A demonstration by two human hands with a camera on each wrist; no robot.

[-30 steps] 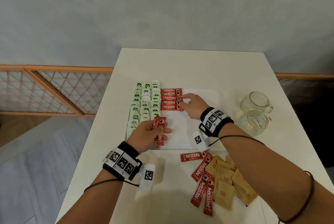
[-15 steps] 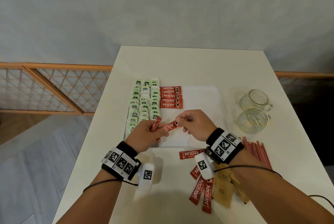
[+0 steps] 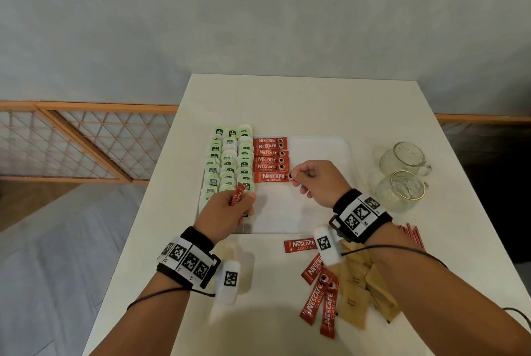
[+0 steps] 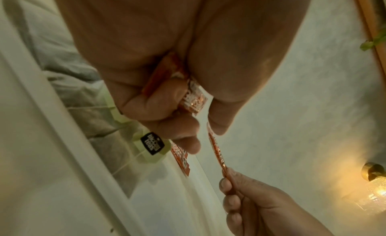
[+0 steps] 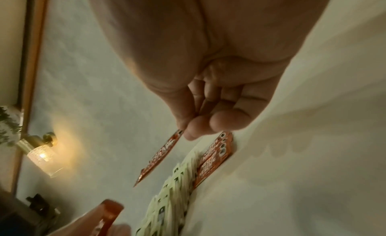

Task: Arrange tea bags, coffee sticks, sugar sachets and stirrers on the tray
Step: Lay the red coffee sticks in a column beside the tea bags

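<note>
A white tray (image 3: 319, 151) holds columns of green tea bags (image 3: 228, 160) on its left and, beside them, a row of red coffee sticks (image 3: 270, 153). My right hand (image 3: 294, 176) pinches one more coffee stick (image 3: 271, 177) by its right end, just in front of that row; in the right wrist view this stick (image 5: 160, 157) hangs tilted above the tray. My left hand (image 3: 244, 197) grips spare coffee sticks (image 3: 238, 194) over the tray's near left corner; the left wrist view shows these sticks (image 4: 192, 99) between thumb and fingers.
On the table in front of the tray lie loose coffee sticks (image 3: 319, 298), brown sugar sachets (image 3: 359, 295) and red stirrers (image 3: 411, 236). Two glass mugs (image 3: 402, 177) stand right of the tray. The table's left edge is close to my left forearm.
My right hand left the row, took a coffee stick from the left hand and carried it back to the row's near end. The left hand stayed put with its remaining sticks.
</note>
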